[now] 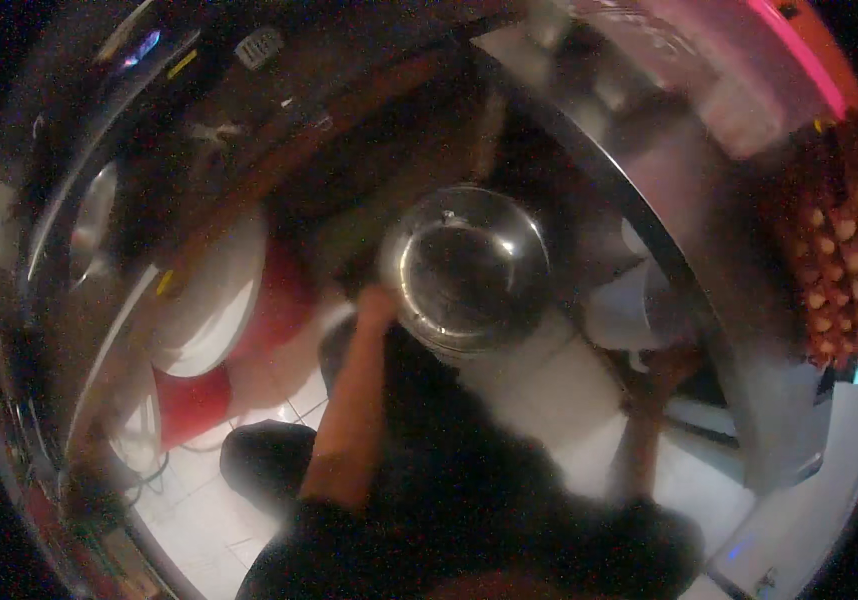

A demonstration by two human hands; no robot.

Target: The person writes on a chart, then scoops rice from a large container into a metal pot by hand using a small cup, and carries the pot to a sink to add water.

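Observation:
A round, shiny metal bowl (466, 330) is in front of my body at mid-view, and its inside looks dark. My left hand (378, 304) is closed at its left rim; the fingertips are hidden. My right arm hangs out to the right, and my right hand (658, 379) is a dim blur beneath the dark counter edge. A pale container (620, 311) lies just beyond that hand. Blur hides my right fingers and whether they touch anything.
A dark curved edge (650, 214) runs down the right side. Beyond it are stacked eggs (841, 262). Large pale rounded objects (215, 322) and red surfaces (192, 405) are at left, above a white tiled floor (203, 495). A cable lies there.

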